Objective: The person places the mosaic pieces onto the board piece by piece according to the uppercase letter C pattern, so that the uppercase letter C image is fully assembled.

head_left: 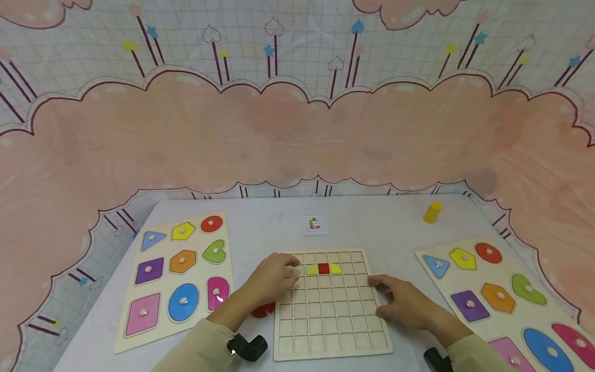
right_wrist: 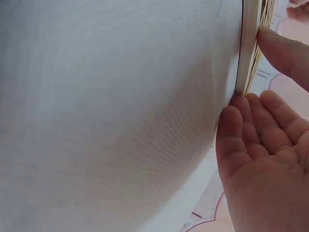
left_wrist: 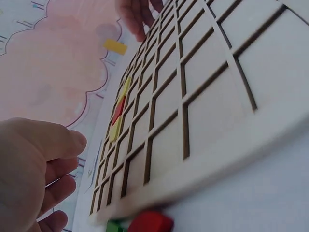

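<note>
A wooden grid board (head_left: pixel 331 341) lies on the table in front of me. In one of its upper rows a red square block (head_left: pixel 323 268) sits between two yellow curved-edged blocks, one on its left (head_left: pixel 312 269) and one on its right (head_left: pixel 335 268). My left hand (head_left: pixel 271 279) hovers at the board's upper left edge, its fingers loosely bent around nothing. My right hand (head_left: pixel 404 302) touches the board's right edge with relaxed fingers and thumb. Beside the board's left edge, partly hidden by my left arm, are a red block (left_wrist: pixel 152 222) and a green block (left_wrist: pixel 115 226).
A small card with a coloured block pattern (head_left: pixel 314 225) lies behind the board. A yellow cylinder (head_left: pixel 432 212) stands at the back right. Knobbed shape puzzles flank the grid, one on the left (head_left: pixel 160 237) and one on the right (head_left: pixel 457 279). A printed curtain hangs behind the table.
</note>
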### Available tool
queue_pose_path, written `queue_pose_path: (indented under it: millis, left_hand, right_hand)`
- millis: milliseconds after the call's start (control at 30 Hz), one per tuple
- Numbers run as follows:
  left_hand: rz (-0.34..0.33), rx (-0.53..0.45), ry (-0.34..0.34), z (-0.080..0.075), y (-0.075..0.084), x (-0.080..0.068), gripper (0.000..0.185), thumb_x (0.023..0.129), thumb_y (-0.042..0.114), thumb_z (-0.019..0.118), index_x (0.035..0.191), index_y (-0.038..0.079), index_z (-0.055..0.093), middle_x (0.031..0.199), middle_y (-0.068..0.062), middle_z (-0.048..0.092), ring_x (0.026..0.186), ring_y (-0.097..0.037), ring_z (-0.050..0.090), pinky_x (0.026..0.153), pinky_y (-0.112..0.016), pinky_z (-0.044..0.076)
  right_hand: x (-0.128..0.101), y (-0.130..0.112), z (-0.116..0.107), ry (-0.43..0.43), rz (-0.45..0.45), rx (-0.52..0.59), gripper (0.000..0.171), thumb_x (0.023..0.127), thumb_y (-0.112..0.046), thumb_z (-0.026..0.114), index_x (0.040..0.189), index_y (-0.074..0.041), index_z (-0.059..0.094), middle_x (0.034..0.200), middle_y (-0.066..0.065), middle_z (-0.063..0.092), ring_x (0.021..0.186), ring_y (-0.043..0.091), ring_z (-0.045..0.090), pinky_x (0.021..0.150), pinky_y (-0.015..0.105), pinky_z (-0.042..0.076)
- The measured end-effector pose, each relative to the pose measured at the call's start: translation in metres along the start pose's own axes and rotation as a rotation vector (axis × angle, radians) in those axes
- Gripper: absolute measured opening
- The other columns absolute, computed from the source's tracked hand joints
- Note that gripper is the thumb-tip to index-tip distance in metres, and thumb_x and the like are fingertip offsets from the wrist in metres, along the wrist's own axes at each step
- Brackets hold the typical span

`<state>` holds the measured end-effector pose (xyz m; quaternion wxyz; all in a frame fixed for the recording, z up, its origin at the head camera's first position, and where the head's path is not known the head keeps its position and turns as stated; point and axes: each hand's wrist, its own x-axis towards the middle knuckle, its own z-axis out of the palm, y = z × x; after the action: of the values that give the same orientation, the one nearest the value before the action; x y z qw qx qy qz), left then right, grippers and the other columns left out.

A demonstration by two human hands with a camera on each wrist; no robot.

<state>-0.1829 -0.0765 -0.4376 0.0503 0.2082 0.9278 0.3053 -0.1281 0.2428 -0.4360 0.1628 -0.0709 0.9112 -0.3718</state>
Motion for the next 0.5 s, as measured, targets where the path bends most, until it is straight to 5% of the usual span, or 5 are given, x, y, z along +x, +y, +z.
queue_pose_path:
  millis: [500]
  left_hand:
    - [-0.144,-0.035,0.059,-0.029,-0.024,-0.039,0.03,0.088,0.011,0.076,0.116,0.006,0.069,0.114,-0.007,0.066,0.111,-0.028,0.06,0.093,-0.045,0.052]
  right_hand:
    - [0.0,0.0,0.003,0.012,-0.006,-0.012,0.067,0.077,-0.012,0.085,0.138,-0.007,0.056,0.13,0.008,0.061,0.118,0.03,0.057,0.1,0.05,0.046]
